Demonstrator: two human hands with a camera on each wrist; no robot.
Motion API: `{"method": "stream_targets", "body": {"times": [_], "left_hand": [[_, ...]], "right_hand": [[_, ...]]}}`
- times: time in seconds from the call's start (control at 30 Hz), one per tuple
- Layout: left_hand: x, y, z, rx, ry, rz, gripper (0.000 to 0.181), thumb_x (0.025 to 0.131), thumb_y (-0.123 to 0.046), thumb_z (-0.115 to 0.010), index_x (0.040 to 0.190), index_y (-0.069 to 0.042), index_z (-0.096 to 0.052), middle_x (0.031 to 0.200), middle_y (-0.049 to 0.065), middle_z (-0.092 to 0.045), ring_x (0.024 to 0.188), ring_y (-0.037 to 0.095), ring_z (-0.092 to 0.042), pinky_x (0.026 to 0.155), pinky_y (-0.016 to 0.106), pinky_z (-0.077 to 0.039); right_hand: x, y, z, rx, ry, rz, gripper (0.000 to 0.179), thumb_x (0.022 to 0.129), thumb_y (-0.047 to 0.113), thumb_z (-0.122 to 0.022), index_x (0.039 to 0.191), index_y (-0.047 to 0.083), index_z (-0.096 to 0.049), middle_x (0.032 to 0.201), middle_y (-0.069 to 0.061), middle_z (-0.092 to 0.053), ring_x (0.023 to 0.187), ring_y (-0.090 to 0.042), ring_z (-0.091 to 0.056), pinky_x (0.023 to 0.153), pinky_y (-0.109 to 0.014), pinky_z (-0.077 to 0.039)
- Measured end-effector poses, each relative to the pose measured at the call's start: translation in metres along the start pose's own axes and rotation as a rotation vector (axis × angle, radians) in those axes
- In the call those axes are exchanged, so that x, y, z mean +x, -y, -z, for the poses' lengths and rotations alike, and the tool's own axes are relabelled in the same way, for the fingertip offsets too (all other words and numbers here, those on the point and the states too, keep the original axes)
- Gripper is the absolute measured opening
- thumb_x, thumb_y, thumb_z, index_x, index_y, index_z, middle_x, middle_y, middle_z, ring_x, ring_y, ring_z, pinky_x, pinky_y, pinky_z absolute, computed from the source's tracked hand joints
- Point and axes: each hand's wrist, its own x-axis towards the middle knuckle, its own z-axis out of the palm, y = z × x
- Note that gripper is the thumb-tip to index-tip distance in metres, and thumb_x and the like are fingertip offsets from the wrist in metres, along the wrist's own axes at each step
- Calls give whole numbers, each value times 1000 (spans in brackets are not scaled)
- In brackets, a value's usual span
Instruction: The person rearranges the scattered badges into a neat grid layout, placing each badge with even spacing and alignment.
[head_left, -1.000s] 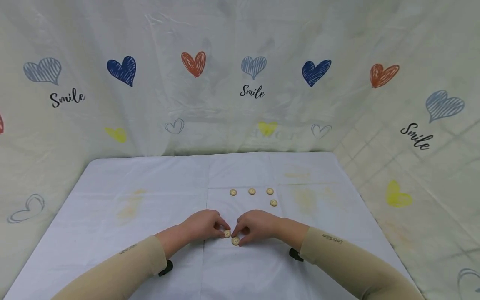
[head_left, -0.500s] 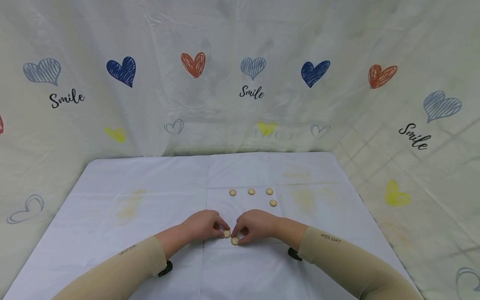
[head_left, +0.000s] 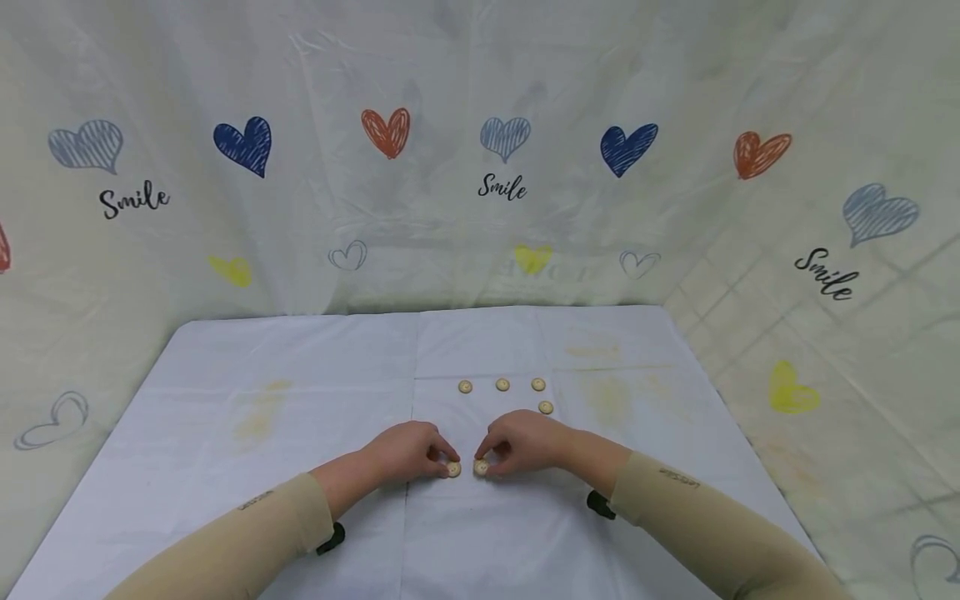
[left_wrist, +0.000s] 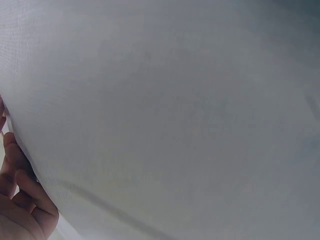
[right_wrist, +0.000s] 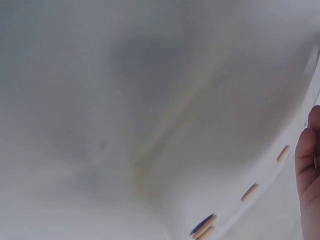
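Near the front middle of the table, my left hand (head_left: 405,450) pinches a round pale wooden button (head_left: 453,469) by its left side, between thumb and index finger. Just to the right, my right hand (head_left: 528,442) grips a second wooden button (head_left: 481,467) by its edge. A small gap separates the two buttons, which sit about level with each other. In the left wrist view, only part of the left hand (left_wrist: 27,205) shows at the lower left. The right hand's fingers (right_wrist: 306,155) appear at the right border of the right wrist view; its button is hidden there.
Behind the right hand, three similar buttons lie in a row: a left one (head_left: 465,387), a middle one (head_left: 502,384) and a right one (head_left: 538,384). Another button (head_left: 546,407) lies below the right one. A white cloth (head_left: 262,467) covers the table; a heart-printed curtain (head_left: 435,208) hangs behind.
My right hand has shifted slightly right and away from me with its button, widening the gap to the left button. My left hand has stayed in place.
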Motion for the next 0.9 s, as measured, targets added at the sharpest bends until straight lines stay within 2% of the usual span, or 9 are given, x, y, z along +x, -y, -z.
{"method": "stream_targets", "body": {"times": [0.27, 0.57, 0.9], "left_hand": [[-1, 2, -1, -4, -11, 0, 18, 85, -29, -79, 103, -30, -80, 77, -16, -55, 70, 2, -50, 66, 24, -43], [-2, 3, -3, -28, -11, 16, 18, 86, -30, -78, 103, -32, -79, 77, -17, -55, 69, 2, -51, 66, 24, -44], [-4, -1, -1, -32, -13, 11, 18, 86, -27, -78, 103, -30, -79, 79, -16, -56, 71, 2, -51, 67, 24, -44]], "right_hand": [[-6, -11, 7, 7, -38, -30, 21, 86, 34, -78, 106, 28, -78, 69, 19, -52, 65, 1, -47, 64, -20, -42], [-10, -34, 23, 55, -95, -210, 17, 88, 35, -75, 104, 31, -77, 67, 15, -56, 65, -4, -51, 64, -26, -44], [2, -56, 40, 93, -99, -372, 15, 87, 36, -76, 102, 31, -77, 69, 7, -58, 64, -9, -52, 64, -30, -44]]}}
